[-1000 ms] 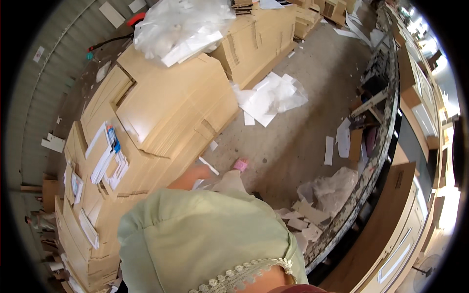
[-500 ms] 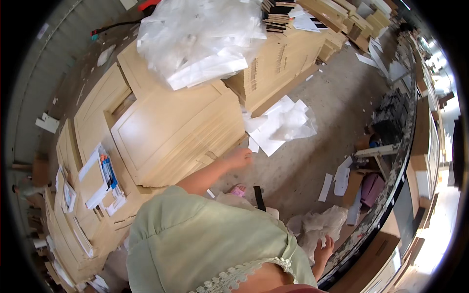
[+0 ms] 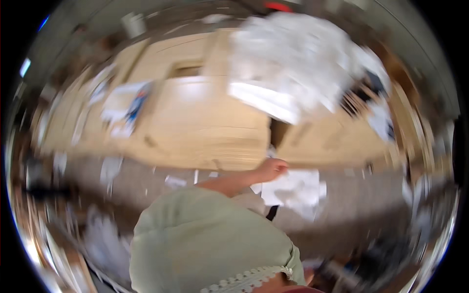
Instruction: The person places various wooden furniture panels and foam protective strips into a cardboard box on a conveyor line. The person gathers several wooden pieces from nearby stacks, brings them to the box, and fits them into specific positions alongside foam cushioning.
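Observation:
My left hand (image 3: 273, 169), blurred, reaches forward over the floor near the front edge of a stack of pale wooden panels (image 3: 205, 122). Its fingers look curled in, and nothing shows in them. Just past the hand, white sheets and clear plastic (image 3: 293, 188) lie on the floor. My right hand cannot be seen; only a bit of skin shows at the lower edge, beside my green shirt. A big heap of clear plastic wrapping (image 3: 293, 58) rests on the panels, with a white edge at its front.
White papers and a blue item (image 3: 136, 108) lie on the panels at left. A second wooden stack (image 3: 327, 139) stands to the right, dark strips (image 3: 359, 100) on top. Cluttered plastic (image 3: 105, 234) sits at lower left. A red thing (image 3: 277, 7) shows at the far edge.
My view has turned left, so the panel stacks now run across the picture. The left hand stays stretched out, now nearer the floor sheets in view. The right hand has left the picture.

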Tool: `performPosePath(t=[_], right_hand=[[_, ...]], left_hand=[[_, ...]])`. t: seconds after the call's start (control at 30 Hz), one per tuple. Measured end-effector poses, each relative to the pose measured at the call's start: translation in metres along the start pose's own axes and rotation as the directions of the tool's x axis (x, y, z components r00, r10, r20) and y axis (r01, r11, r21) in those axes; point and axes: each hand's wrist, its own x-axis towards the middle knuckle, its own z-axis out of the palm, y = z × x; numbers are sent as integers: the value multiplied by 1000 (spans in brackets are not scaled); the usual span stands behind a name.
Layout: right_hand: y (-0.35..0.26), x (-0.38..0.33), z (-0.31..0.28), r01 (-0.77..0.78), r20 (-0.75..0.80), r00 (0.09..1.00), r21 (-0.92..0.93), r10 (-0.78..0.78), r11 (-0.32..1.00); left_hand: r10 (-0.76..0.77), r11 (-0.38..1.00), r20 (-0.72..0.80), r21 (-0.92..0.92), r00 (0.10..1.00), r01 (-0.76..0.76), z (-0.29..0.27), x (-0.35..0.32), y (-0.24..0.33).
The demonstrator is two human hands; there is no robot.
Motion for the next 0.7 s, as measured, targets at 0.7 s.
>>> performPosePath(t=[0.7], right_hand=[[-19, 266, -101, -150, 383, 914, 7, 136, 989]], left_hand=[[216, 775, -495, 611, 842, 160, -118, 619, -47]])
